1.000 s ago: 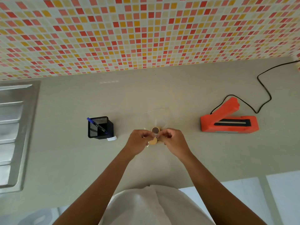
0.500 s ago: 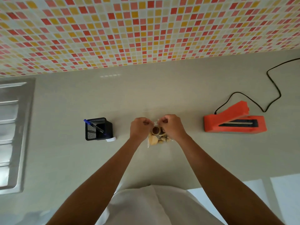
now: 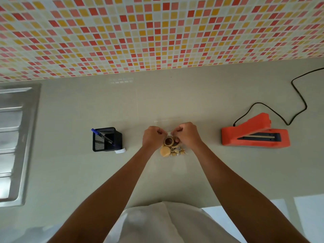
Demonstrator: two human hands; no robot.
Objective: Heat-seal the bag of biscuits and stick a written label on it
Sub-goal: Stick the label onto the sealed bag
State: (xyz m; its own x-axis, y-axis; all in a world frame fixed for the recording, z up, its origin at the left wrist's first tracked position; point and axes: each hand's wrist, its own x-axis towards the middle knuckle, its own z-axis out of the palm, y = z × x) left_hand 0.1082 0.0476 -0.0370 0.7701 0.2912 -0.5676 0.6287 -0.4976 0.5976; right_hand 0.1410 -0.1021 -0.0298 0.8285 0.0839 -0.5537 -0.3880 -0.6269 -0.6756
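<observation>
A clear plastic bag of biscuits [image 3: 171, 148] lies on the beige counter in front of me, with round tan and brown biscuits bunched at its near end. My left hand [image 3: 152, 137] and my right hand [image 3: 185, 135] pinch the bag's upper part from either side, fingers closed on the plastic. The bag's open top edge shows faintly beyond my knuckles. An orange heat sealer [image 3: 255, 135] sits to the right, its lid raised. A black mesh pen holder [image 3: 106, 139] with a blue pen [image 3: 102, 135] stands to the left, a white label [image 3: 120, 151] at its base.
The sealer's black cord [image 3: 298, 95] curls away to the far right. A steel sink drainboard [image 3: 15, 142] fills the left edge. A mosaic tiled wall [image 3: 157, 32] backs the counter. The counter's near edge runs by my white shirt [image 3: 157, 225].
Both hands have moved away from me along the bag toward its top, leaving the biscuits exposed below my fingers. The view has also shifted slightly.
</observation>
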